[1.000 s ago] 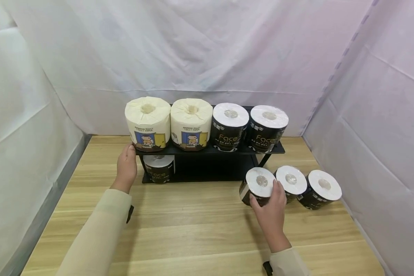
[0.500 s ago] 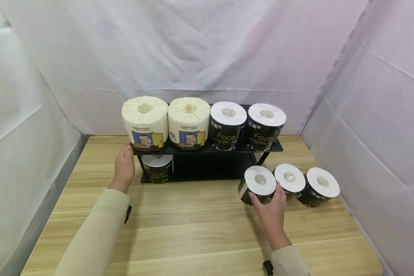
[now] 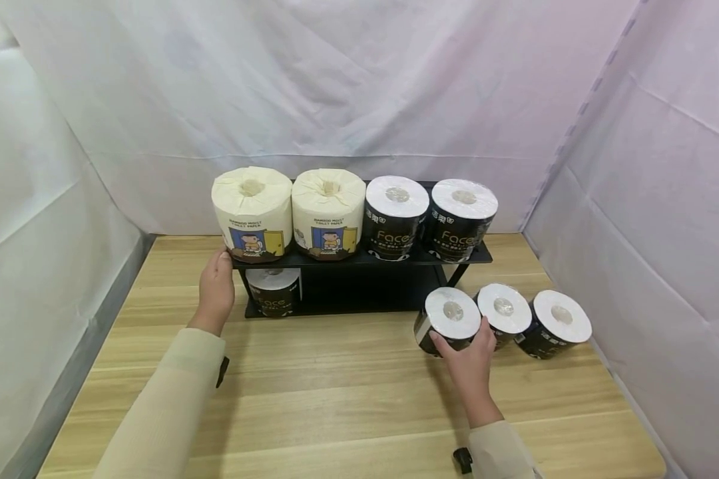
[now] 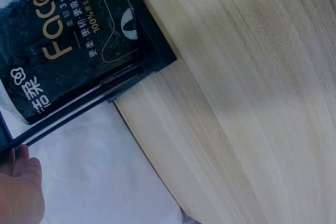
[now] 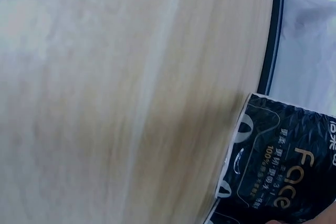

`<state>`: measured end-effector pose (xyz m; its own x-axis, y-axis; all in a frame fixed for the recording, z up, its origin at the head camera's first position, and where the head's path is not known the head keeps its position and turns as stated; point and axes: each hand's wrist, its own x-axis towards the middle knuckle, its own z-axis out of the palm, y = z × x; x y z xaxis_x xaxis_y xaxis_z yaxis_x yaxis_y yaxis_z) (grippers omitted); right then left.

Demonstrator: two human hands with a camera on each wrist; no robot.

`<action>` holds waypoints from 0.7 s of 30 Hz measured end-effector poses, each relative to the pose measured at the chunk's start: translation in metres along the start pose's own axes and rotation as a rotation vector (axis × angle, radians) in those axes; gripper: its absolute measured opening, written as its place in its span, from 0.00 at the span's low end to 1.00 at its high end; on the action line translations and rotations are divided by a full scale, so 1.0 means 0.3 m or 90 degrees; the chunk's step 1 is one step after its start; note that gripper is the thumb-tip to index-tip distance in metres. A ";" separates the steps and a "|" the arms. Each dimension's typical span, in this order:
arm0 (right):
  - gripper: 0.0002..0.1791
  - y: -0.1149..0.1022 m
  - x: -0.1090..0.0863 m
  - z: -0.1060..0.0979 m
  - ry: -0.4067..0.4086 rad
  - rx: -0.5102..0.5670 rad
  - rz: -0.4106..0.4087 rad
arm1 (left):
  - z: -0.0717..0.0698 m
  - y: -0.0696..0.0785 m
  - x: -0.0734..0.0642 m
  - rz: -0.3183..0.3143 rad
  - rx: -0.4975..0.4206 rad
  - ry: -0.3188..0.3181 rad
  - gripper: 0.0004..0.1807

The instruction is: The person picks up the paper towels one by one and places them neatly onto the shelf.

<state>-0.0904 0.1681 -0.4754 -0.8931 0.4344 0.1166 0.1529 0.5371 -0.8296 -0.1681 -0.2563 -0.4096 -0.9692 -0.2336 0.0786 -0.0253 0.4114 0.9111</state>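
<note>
My left hand [image 3: 217, 293] holds the left end of a black two-tier rack [image 3: 359, 293], thumb near the upper shelf's front corner. In the left wrist view, curled fingers [image 4: 25, 169] show at the rack's edge. My right hand [image 3: 472, 366] grips a black-wrapped toilet roll [image 3: 452, 313] from the front, thumb on its left and fingers on its right. That roll stands before the rack's right end; its printed side shows in the right wrist view. A similar black toilet roll [image 3: 273, 299] stands at the lower shelf's left end.
Two cream-wrapped toilet rolls [image 3: 251, 213] and two black-wrapped ones [image 3: 393, 229] line the upper shelf. To the right of the gripped roll, two more black-wrapped rolls [image 3: 560, 319] stand on the wooden table [image 3: 335, 399]. White sheeting [image 3: 335, 86] encloses the back and sides.
The head view has shifted slightly. Both hands keep their holds, and the rolls stay where they were; the right thumb has slid a little left on its roll.
</note>
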 end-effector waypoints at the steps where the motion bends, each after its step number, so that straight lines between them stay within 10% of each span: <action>1: 0.61 0.000 0.000 0.005 0.002 0.001 0.001 | 0.000 0.000 0.000 0.001 0.002 0.001 0.32; 21: 0.58 0.011 -0.004 0.073 0.096 0.063 -0.018 | 0.003 -0.012 0.008 0.000 -0.017 0.007 0.33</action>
<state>-0.0981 0.1535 -0.4904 -0.8217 0.5276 0.2155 0.0797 0.4807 -0.8733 -0.1707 -0.2574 -0.4130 -0.9662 -0.2438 0.0835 -0.0184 0.3884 0.9213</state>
